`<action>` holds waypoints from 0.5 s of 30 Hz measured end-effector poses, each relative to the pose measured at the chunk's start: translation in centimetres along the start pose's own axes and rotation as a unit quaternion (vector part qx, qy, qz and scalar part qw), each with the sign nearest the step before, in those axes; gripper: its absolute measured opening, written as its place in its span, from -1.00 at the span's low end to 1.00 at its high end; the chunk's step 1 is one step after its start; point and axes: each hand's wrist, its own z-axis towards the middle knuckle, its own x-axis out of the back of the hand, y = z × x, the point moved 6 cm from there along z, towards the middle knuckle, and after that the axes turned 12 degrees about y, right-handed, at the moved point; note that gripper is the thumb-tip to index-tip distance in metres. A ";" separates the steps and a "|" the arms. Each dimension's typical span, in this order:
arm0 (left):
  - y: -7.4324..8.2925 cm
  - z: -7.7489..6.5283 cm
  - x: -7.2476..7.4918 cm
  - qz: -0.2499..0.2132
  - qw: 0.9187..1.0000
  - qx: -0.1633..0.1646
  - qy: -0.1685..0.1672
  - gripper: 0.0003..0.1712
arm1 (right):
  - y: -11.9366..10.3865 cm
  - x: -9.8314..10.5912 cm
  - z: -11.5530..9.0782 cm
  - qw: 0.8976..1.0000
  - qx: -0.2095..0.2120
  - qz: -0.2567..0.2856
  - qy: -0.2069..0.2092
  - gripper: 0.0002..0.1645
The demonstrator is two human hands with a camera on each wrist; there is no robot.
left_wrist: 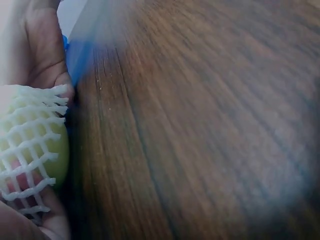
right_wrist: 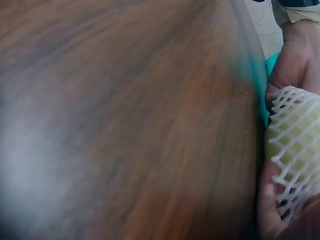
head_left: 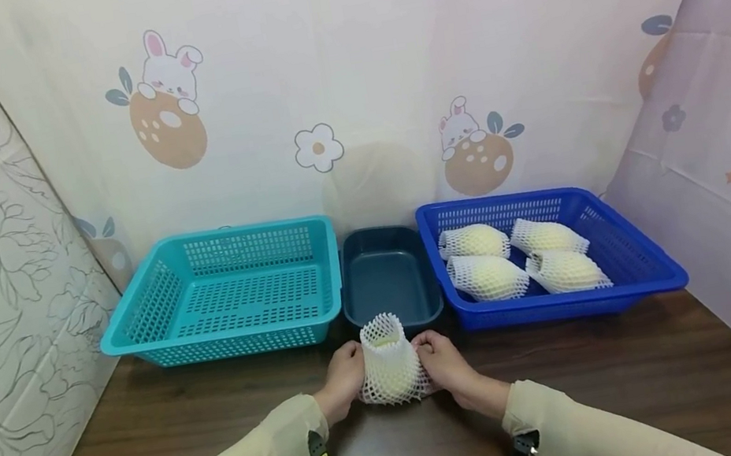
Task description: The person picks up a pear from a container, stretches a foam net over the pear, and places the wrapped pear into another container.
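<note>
Near the middle of the table, a pale yellow-green fruit [left_wrist: 61, 155] sits inside a white foam net sleeve [head_left: 391, 371]. The sleeve's upper end stands open as a loose collar above the fruit. My left hand [head_left: 344, 375] holds the sleeve's left side, and my right hand [head_left: 446, 363] grips its right side. In the right wrist view, the net [right_wrist: 295, 140] covers most of the fruit, with fingers curled under its lower edge. Just behind the hands is a dark blue-grey tray [head_left: 384, 245] with nothing in it.
A turquoise perforated basket [head_left: 225, 335] stands at back left, with nothing inside. At back right, a blue basket [head_left: 564, 302] contains several net-wrapped fruits [head_left: 488, 278]. A printed curtain [head_left: 256, 78] hangs behind the brown wooden table [head_left: 222, 410].
</note>
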 end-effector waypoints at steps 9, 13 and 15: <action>0.6 -0.8 0.2 -0.031 0.999 0.004 -0.032 -0.69 | -0.7 -0.1 -0.2 0.998 -0.037 0.042 0.003 -0.85; 1.0 -1.2 0.0 -0.053 0.995 0.024 -0.077 -0.67 | -1.3 0.2 -0.2 0.998 -0.044 0.052 0.010 -0.86; 1.1 -1.3 -0.1 -0.066 0.992 0.035 -0.101 -0.67 | -1.4 0.3 -0.2 0.997 -0.047 0.059 0.011 -0.87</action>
